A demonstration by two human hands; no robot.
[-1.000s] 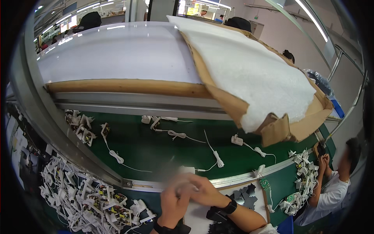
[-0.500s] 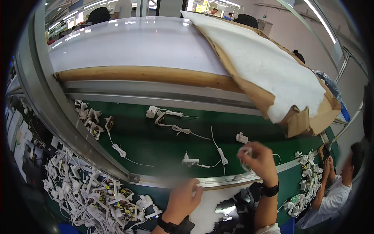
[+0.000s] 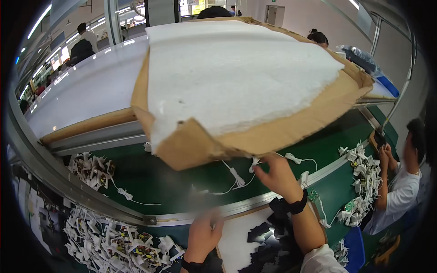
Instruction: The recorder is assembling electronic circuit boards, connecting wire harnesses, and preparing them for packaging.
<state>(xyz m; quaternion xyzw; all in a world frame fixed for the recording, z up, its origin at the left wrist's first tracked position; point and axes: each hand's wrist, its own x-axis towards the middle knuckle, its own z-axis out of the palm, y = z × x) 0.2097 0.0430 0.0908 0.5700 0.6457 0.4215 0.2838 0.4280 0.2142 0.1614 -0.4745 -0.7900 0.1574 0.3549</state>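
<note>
My right hand (image 3: 276,177) reaches over the green belt (image 3: 173,186), just below the drooping cardboard. Its thumb and forefinger close around a white cable (image 3: 254,164); the far fingertips are partly hidden. Left of it on the belt lies another bundled white cable (image 3: 236,177), leading toward a white piece blurred by a hazy patch. My left hand (image 3: 205,232) is low at the metal rail, fingers curled inward; what they hold, if anything, cannot be made out. Between my forearms, black sheet pieces (image 3: 273,241) lie on a white board (image 3: 234,245).
Torn cardboard with white foam (image 3: 227,86) overhangs the belt. A heap of white chargers with open circuit boards (image 3: 123,241) fills the lower left. More chargers (image 3: 359,182) lie at right, near a blue bin (image 3: 355,245) and a co-worker (image 3: 400,177). A metal rail (image 3: 182,217) edges the belt.
The view has swung to the right, and the cardboard now covers more of the belt. My right hand has left the loose cable it held and moved to another; my left stays curled.
</note>
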